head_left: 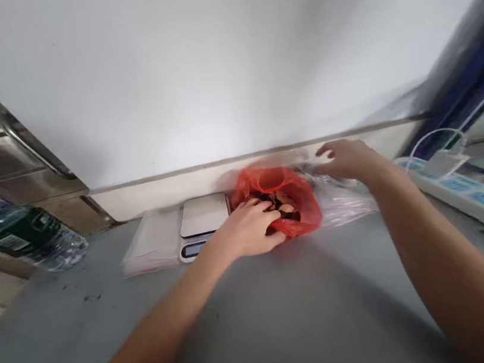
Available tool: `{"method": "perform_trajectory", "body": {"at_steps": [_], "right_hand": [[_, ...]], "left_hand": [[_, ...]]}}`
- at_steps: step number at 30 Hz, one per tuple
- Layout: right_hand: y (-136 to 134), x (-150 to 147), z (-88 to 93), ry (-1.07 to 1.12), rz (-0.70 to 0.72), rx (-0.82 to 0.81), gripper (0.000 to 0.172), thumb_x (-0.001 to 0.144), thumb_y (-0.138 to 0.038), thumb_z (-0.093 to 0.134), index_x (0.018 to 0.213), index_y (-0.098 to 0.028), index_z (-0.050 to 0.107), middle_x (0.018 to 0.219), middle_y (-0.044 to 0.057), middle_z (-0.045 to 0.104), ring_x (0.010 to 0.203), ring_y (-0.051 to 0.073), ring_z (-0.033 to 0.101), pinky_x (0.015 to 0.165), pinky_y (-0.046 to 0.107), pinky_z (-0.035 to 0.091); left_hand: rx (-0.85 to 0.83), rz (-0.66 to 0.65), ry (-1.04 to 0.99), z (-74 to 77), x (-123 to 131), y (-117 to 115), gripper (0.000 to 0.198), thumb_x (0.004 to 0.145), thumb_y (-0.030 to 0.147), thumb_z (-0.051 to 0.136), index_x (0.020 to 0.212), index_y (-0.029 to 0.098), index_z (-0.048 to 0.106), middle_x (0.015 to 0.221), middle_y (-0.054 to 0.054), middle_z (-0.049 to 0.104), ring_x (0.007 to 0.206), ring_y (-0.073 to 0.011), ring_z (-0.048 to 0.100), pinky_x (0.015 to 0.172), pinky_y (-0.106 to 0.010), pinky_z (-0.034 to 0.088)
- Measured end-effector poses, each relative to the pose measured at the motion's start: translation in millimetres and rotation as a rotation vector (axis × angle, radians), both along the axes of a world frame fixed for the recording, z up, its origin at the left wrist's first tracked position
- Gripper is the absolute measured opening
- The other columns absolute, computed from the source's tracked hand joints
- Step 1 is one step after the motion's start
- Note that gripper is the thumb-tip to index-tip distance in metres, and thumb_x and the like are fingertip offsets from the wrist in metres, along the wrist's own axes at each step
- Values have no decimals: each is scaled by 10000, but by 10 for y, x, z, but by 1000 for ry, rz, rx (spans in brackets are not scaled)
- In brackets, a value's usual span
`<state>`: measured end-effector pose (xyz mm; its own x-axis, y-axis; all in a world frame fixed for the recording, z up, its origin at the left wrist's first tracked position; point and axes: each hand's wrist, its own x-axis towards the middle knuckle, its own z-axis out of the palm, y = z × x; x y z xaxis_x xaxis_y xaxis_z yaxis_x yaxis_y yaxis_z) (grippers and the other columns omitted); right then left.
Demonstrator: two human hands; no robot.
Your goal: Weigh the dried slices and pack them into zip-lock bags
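A red plastic bag (295, 189) lies open on the grey table near the wall, with small dark pieces inside. My left hand (248, 228) reaches into its mouth, fingers curled among the dark pieces. Just right of it lies a heap of clear plastic bags (344, 200). My right hand (347, 158) rests on top of that heap with the fingers spread and bent. A small kitchen scale (203, 223) with a metal platform stands just left of the red bag.
A flat stack of clear bags (154, 245) lies left of the scale. A plastic water bottle (28, 235) lies at the far left. A white power strip (473, 191) with a cable runs along the right. A white wall stands behind.
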<state>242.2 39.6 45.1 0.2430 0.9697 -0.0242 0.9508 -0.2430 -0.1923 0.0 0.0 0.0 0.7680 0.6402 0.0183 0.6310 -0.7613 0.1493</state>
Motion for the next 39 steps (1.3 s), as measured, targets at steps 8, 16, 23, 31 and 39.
{"method": "perform_trajectory", "body": {"at_steps": [8,16,23,31,39], "right_hand": [[23,82,-104,116,-63,-1,447,796,-238,709,1237,-178,750,975,137,798,913,335,759,782,402,582],[-288,88,374,171,-37,395,377,831,-120,642,1191,-181,736,1083,131,783,1077,308,724,1011,449,525],[-528,-366,445,698,633,591,375,713,-358,809,1061,-230,749,1001,58,776,792,208,723,828,410,625],[-393,-824,204,754,498,362,404,677,-362,851,1028,-186,757,868,66,756,777,221,705,744,374,573],[-258,-819,-15,1239,426,-208,458,519,-502,985,717,-178,728,672,-4,628,617,127,531,620,305,465]], "left_hand": [[107,-84,-213,-32,-164,-108,438,1020,539,588,1063,153,791,1286,-132,739,1251,-308,634,1142,-456,458],[-23,2,-592,-41,-177,-72,444,1091,434,404,1041,175,761,1108,-119,785,1152,-282,663,1044,-435,504],[-804,413,-1321,150,-398,72,543,931,669,630,1180,200,744,1072,-105,791,1029,-280,740,925,-407,584],[-840,422,-1367,157,-675,146,309,725,308,917,966,180,774,933,-45,765,875,-197,709,785,-304,548],[-549,544,-1320,125,-936,270,205,792,323,799,795,188,644,766,-12,663,728,-176,631,666,-283,473]]}}
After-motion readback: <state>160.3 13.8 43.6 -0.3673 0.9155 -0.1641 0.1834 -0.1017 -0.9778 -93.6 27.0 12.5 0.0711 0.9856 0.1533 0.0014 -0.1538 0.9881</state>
